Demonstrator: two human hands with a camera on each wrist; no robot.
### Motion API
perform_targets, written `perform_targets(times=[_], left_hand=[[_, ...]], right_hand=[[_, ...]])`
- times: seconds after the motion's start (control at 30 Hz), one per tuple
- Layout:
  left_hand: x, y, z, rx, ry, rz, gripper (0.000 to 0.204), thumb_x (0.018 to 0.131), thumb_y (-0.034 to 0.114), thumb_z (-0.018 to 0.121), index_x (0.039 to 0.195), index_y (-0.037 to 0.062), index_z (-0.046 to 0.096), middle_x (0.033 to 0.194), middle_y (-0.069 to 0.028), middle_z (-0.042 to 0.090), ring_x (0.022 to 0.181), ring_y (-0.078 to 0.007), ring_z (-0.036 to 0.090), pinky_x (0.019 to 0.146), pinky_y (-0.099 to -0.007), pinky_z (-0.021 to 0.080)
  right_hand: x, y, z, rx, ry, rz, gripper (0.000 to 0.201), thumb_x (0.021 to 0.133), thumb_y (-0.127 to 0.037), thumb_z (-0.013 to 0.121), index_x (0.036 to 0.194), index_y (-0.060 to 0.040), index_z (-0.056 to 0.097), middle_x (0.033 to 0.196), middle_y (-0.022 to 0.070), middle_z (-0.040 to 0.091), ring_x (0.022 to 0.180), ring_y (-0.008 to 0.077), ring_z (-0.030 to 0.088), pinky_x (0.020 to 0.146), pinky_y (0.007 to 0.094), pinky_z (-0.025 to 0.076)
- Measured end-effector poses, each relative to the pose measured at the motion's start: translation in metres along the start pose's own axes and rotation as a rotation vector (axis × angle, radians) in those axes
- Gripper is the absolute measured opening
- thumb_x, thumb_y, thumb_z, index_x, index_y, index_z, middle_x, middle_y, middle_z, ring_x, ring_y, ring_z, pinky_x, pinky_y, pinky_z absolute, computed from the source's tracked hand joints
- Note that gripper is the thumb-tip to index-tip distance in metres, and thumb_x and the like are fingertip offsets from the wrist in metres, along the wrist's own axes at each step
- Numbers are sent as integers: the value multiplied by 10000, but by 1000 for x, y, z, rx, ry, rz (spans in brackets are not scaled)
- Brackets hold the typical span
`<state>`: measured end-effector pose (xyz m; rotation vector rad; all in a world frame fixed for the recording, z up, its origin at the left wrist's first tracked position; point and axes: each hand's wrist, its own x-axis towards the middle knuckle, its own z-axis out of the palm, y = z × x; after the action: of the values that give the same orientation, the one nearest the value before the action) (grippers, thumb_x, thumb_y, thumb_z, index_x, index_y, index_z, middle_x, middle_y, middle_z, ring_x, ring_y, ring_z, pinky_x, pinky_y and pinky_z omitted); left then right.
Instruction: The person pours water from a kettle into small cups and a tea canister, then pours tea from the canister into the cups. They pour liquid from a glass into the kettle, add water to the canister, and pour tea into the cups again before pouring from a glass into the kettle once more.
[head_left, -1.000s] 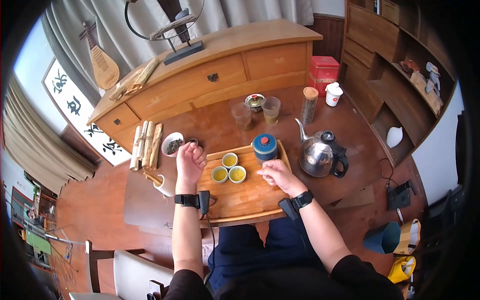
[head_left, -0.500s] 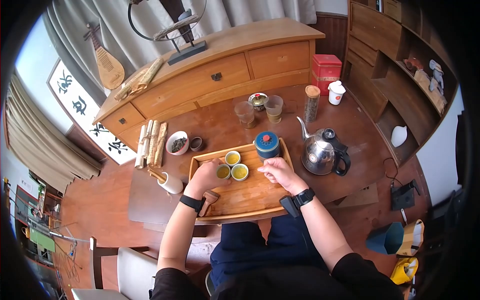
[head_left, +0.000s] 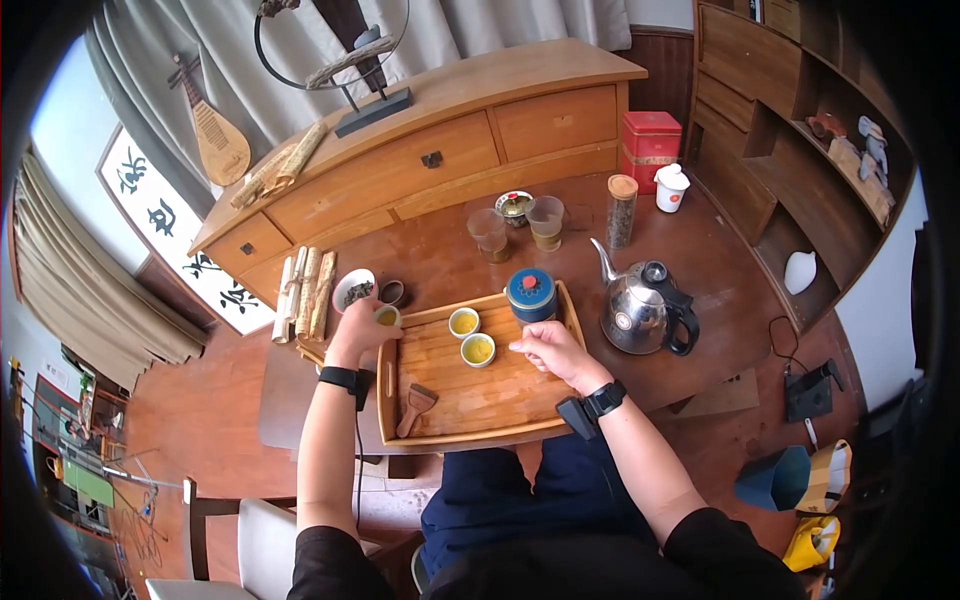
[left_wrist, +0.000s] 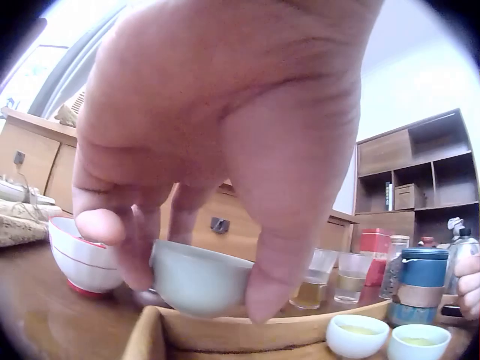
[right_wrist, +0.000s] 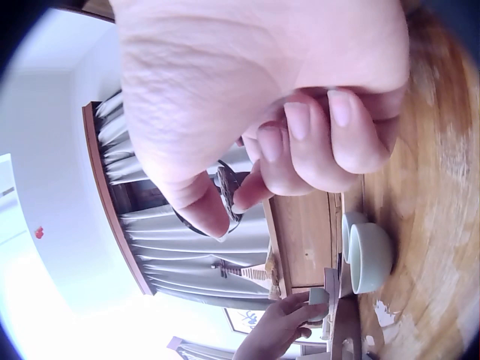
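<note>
Working at the dark reddish-brown table point(head_left: 430, 255), we have the rimmed wooden serving tray point(head_left: 470, 400) directly before us, probably so both hands reach it easily and drips stay inside. The steel gooseneck kettle point(head_left: 632, 310) stands on the table beyond the tray's right side, seemingly to leave the tray for smaller ware. Our right hand point(head_left: 555, 350) hangs idle above the tray's right part; its fingers curl loosely, a gap shows between thumb and index finger, and it holds nothing. Our left hand point(head_left: 356, 328) is at the tray's far left corner, thumb and fingers pinching from opposite sides. The blue lidded canister point(head_left: 530, 300) sits in the far right corner, perhaps to spare the middle. On the table near the left hand stands the white red-rimmed bowl point(left_wrist: 86, 259) of dark leaves. The pinched pale teacup point(left_wrist: 201, 279) is gripped by its outer wall, we judge, to keep fingertips out of the yellow tea; whether its base touches anything, we cannot tell. The farther teacup point(head_left: 464, 323) and nearer teacup point(head_left: 478, 350) stand on the tray, just beside each other.
</note>
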<state>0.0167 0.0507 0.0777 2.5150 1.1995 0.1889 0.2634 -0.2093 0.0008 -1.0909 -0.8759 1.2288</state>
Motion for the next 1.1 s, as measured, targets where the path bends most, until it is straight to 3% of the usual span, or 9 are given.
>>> perform_targets(times=[0.1,0.2,0.27,0.33,0.47,0.63,0.87,0.97,1.1], left_hand=[[17,-29,-1,153,121,-118,642,582,356,877,1055,-38,697,1020,-235,719,974,-342,704,876,-400,555],[27,-41,-1,243,67,-200,683,571,405,882,1040,-55,693,1037,-252,713,997,-352,700,867,-411,564],[35,-54,7,258,80,-203,665,538,342,911,1024,-57,695,1029,-253,714,1011,-355,697,862,-411,573],[40,-61,12,284,-67,-315,652,479,246,937,1006,-57,701,1025,-252,716,1023,-357,695,879,-407,574],[35,-62,26,264,4,-288,541,545,199,892,963,-93,711,987,-267,716,998,-347,706,838,-407,575],[37,-67,37,337,-73,-234,443,498,86,883,919,21,759,982,-222,723,1011,-338,698,904,-409,569],[33,-54,19,322,-163,-214,412,500,99,883,878,3,751,964,-227,723,982,-349,704,884,-400,574],[46,-65,17,450,-103,-51,336,576,172,847,833,-20,749,926,-233,720,940,-360,706,841,-402,574],[34,35,-6,278,-48,28,390,725,299,750,972,-2,744,920,-205,725,871,-330,707,762,-373,553]], right_hand=[[2,3,-1,8,2,2,366,932,-207,702,641,-151,487,576,-93,431,479,8,358,438,207,255],[-1,0,3,-2,8,9,348,948,-155,671,668,-166,463,613,-112,372,502,-3,290,455,196,201],[-1,-1,4,-11,13,10,351,947,-156,673,667,-167,461,611,-111,373,500,-3,292,453,196,204],[-1,-1,4,-20,17,12,354,947,-156,675,667,-168,459,609,-110,374,497,-3,294,452,196,206],[1,2,3,-35,30,-35,358,943,-157,682,667,-166,455,603,-106,374,493,-2,297,447,199,206],[2,2,2,-47,37,-40,358,941,-158,686,669,-165,454,599,-103,377,490,1,298,445,201,206],[3,5,3,-66,53,-54,355,943,-158,682,668,-162,457,593,-105,368,488,2,295,445,204,202],[2,0,3,-59,57,-30,368,932,-175,699,644,-149,471,590,-99,398,504,8,332,459,214,243],[5,4,-1,-37,38,-23,391,921,-191,715,620,-140,471,587,-92,432,519,12,373,474,222,285]])
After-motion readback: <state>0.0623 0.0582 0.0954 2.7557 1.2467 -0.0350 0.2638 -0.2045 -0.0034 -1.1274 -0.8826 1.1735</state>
